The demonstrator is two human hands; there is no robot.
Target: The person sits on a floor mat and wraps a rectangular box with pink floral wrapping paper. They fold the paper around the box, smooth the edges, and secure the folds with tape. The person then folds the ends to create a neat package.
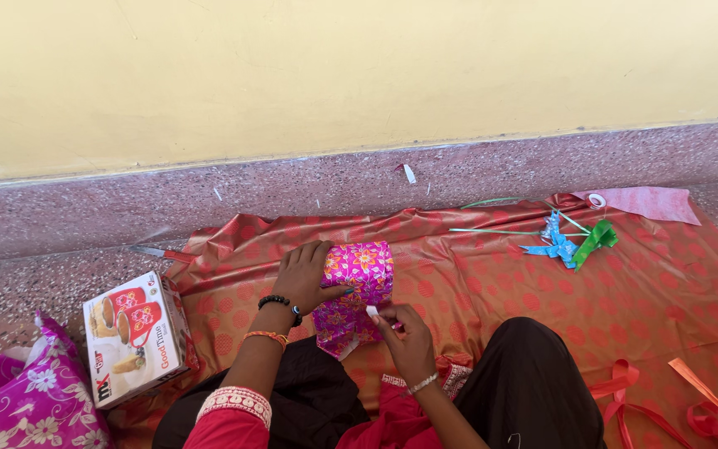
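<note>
We are resting our left hand [305, 278] flat on the side of a pink flowered wrapped box [356, 295] lying on the orange sheet [492, 283], while our right hand [405, 337] is pinching a small white strip [371, 311] at the box's lower edge

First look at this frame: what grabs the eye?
A box wrapped in bright pink flowered paper sits mid-frame on an orange patterned sheet. The left hand rests on its top left side, and the right hand pinches a small white piece at its lower edge. A printed carton lies at left; blue and green ribbon bows lie upper right.
</note>
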